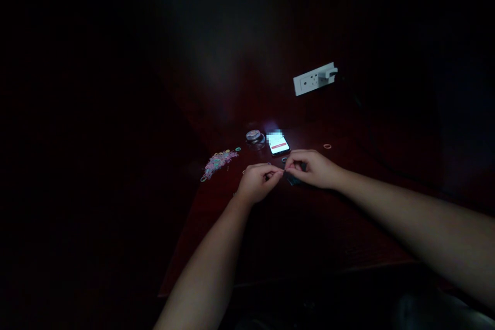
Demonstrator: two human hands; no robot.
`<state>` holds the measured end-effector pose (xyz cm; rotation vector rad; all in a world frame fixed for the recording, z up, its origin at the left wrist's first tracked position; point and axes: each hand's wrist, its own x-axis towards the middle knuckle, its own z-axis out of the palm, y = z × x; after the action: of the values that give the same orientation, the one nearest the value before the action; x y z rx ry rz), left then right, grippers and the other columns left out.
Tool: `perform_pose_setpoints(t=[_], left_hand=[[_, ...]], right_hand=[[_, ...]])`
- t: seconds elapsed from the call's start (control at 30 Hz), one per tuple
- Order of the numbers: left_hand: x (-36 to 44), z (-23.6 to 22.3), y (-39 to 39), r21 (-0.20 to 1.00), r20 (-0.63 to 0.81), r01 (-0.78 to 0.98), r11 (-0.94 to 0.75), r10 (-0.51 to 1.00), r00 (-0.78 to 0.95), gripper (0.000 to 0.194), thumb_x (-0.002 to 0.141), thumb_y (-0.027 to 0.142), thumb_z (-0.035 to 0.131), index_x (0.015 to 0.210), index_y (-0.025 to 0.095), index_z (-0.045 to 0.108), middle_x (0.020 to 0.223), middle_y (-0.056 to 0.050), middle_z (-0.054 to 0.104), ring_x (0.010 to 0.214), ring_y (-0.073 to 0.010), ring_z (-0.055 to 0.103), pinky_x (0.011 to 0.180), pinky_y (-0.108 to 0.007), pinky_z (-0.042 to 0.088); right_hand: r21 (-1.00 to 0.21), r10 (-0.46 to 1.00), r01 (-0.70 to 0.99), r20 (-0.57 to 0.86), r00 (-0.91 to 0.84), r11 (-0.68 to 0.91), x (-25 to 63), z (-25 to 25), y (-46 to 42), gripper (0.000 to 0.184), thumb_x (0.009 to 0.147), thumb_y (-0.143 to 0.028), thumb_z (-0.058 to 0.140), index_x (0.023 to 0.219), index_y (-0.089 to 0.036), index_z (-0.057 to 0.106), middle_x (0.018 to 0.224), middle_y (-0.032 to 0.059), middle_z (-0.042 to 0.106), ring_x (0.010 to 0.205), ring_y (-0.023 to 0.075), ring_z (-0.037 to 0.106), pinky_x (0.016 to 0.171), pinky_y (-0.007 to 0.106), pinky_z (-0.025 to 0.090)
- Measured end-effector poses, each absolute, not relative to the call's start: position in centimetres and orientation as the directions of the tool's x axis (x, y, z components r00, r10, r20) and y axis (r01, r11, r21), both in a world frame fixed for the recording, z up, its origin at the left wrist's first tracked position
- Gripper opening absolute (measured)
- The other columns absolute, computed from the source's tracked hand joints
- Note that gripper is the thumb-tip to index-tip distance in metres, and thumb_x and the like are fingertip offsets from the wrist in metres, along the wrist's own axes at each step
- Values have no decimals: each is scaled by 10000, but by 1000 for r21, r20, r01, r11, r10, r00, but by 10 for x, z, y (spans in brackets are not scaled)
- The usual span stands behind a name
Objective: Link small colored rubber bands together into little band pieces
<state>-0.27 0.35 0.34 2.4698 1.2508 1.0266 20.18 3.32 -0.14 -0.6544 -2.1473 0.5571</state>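
My left hand (257, 181) and my right hand (311, 168) meet above the dark red table (309, 227), thumbs and forefingers pinched. Their fingertips nearly touch, and whatever lies between them is too small and dim to name. Close to the right fingers sits a pale small ring (284, 160). Under that hand a dark, greenish item (293, 180) is partly hidden. To the left spreads a pile of colourful small elastic bands (218, 163), pink, green and yellow among them.
Behind the hands lies a phone (279, 143) with its screen lit. A small lidded clear jar (255, 139) stands left of it. One orange band (327, 146) lies to the right. On the wall is a white power socket (309, 81) with a plug in it. The surroundings are very dark.
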Motion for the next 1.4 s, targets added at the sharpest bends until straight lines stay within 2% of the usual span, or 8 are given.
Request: perform_pose_setpoints(t=[0.3,0.43,0.7,0.87,1.1,1.3,1.4], left_hand=[[-7,1,5,480,490,636,-605,786,378,208,845,324,579,847,175,724,741,-33,691,604,-111,570,569,-211,444],[-7,3,4,471,481,637,-610,783,394,203,847,316,577,839,176,724,729,-29,685,612,-111,570,567,-207,437],[-6,1,4,463,469,658,-594,794,387,206,844,329,578,869,189,726,720,-27,673,606,-107,558,571,-208,436],[-5,1,4,522,511,589,-616,779,363,211,797,271,629,965,157,687,808,-40,680,611,-85,558,571,-188,448],[-6,2,4,509,497,603,-615,781,378,128,815,256,605,852,165,686,759,-23,658,626,-90,545,575,-193,428],[-7,0,4,533,500,592,-604,790,356,117,809,250,608,825,156,677,750,-22,646,619,-85,534,555,-186,413],[-8,0,4,536,506,587,-606,788,351,118,807,246,604,814,148,669,738,-25,638,616,-86,533,560,-188,415]], right_hand=[[-660,681,247,555,-477,710,202,-4,34,53,766,-197,569,791,-155,589,689,20,575,586,115,505,533,230,397],[-725,692,199,481,-539,659,197,-7,31,170,757,-230,604,905,-156,569,659,-14,538,544,96,472,487,210,369],[-683,690,259,489,-534,683,198,-7,32,122,812,-270,560,795,-156,599,659,10,563,608,122,499,572,237,400],[-678,692,270,485,-535,684,199,-6,32,107,812,-249,553,788,-151,587,660,11,558,593,117,487,566,236,392],[-671,692,280,485,-535,687,198,-6,33,91,809,-230,550,791,-148,587,663,8,551,598,114,482,569,233,389],[-671,696,278,501,-514,688,200,-4,33,70,787,-208,560,766,-144,578,666,13,551,597,110,477,559,231,386],[-698,702,238,509,-498,675,201,-5,34,96,775,-228,589,817,-144,568,661,2,538,583,107,474,546,230,388]])
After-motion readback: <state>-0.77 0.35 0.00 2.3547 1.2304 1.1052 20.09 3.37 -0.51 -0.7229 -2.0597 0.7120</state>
